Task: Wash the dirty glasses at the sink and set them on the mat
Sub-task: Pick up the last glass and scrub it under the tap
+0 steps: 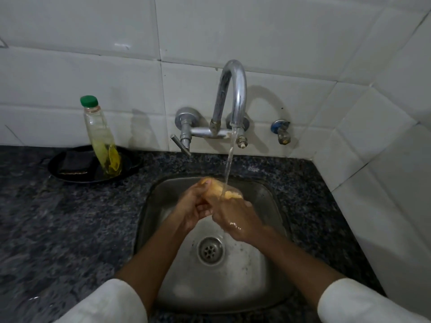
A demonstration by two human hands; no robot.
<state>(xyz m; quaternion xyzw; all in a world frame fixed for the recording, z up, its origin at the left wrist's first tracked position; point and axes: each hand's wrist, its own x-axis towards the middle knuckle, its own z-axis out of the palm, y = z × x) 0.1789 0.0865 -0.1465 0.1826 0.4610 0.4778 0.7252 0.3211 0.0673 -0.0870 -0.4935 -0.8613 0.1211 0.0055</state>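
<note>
Head view | left hand (194, 207) and right hand (235, 217) are both gripping a glass (224, 190) under running water (229, 164) | wet, slippery, fragile: probably best holding around its body.

White tiled walls (256, 31) meeting in a corner, dark speckled granite counter (58, 217), dim light

My sleeves (109, 301) white, sink (263, 271) dull steel grey, countertop (58, 224) black-and-grey speckled, wall tiles (81, 73) plain white, faucet (235, 89) chrome, bottle (102, 141) clear with yellow liquid and green cap (88, 100), tray (70, 169) black, small valve (278, 127) blue.
</note>
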